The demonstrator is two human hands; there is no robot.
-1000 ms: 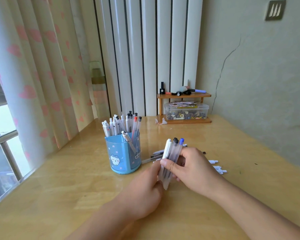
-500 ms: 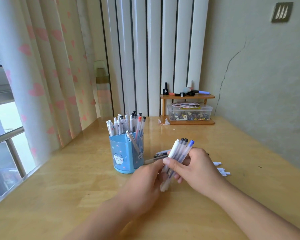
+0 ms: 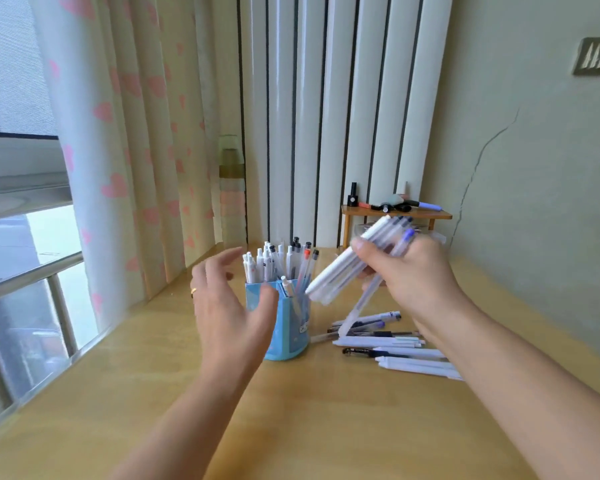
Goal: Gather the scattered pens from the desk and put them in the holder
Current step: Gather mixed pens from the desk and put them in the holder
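A bundle of pens point(image 3: 357, 261) is gripped in the right hand point(image 3: 413, 271), tilted with its lower ends just above the blue pen holder point(image 3: 288, 327). The left hand point(image 3: 232, 306) is held spread and empty, just in front of the holder, which is already crowded with upright pens. More loose pens point(image 3: 388, 344) are left lying on the wooden worktop point(image 3: 309, 410), to the right of the holder.
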